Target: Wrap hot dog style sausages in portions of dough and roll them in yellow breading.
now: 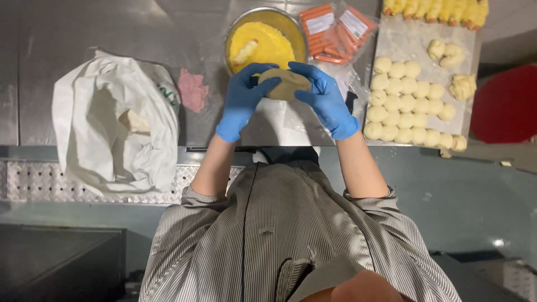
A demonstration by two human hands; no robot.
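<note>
Dough disc [286, 84] held over steel counter [84, 33].
Left hand [241, 100] and right hand [324, 98], blue-gloved, each grip pinching disc's edge; yellow-crumb bowl [291, 25] just behind.

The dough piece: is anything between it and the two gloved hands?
Nothing visible. The left hand and right hand, both in blue gloves, hold the dough piece directly from both sides, above the steel table, near the yellow bowl.

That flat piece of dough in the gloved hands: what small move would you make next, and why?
Probably lay a sausage on it. Both hands, left hand and right hand, hold the flattened dough open and apparently bare, the sausage packs lie just behind, and wrapped rolls already line the tray.
</note>
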